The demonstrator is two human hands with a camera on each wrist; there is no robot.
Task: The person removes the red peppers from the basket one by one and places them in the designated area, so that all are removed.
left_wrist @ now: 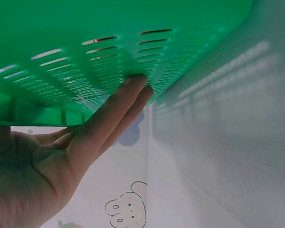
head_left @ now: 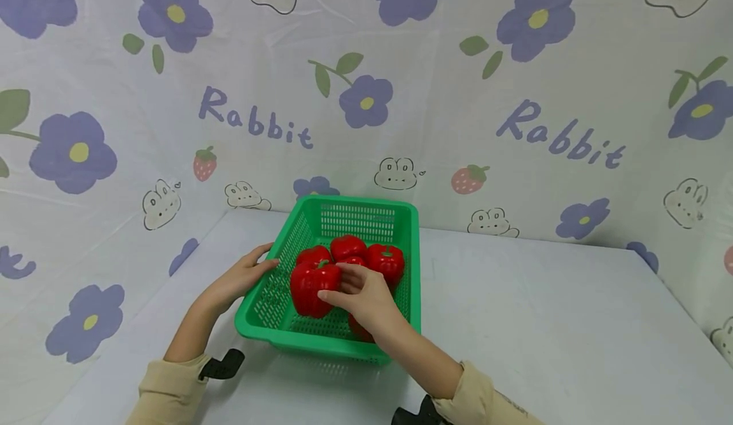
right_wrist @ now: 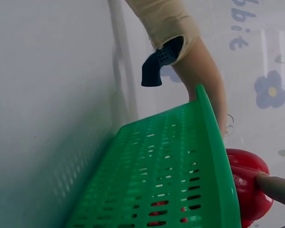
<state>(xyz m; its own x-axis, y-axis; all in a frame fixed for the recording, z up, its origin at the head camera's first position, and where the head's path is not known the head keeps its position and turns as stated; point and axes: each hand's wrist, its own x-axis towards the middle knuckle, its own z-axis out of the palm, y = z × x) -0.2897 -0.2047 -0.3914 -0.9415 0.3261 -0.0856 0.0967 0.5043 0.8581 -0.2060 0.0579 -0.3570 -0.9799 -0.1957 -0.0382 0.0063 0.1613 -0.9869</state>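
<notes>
Head view: the white table (head_left: pixel 532 323) runs back to a flower-and-rabbit cloth (head_left: pixel 446 94), with wide bare room right of the green basket (head_left: pixel 309 340) and a narrower strip to its left. The red bell pepper (head_left: pixel 312 290), glossy and ribbed, with a green stem on top, is over the basket's interior; more red peppers (head_left: pixel 348 247) lie behind and beside it. The right grip (head_left: pixel 366 294) is partly open around its right side, pinching it between thumb and fingers. The left grip (head_left: pixel 243 277) holds the basket's left rim.

Left wrist view: two nearly straight fingers (left_wrist: pixel 115 114) touch the slotted outer wall; the thumb is hidden, so its gap cannot be told.

Right wrist view: the held pepper shows above the basket's edge, the thumb (right_wrist: pixel 277 188) touching its skin.
</notes>
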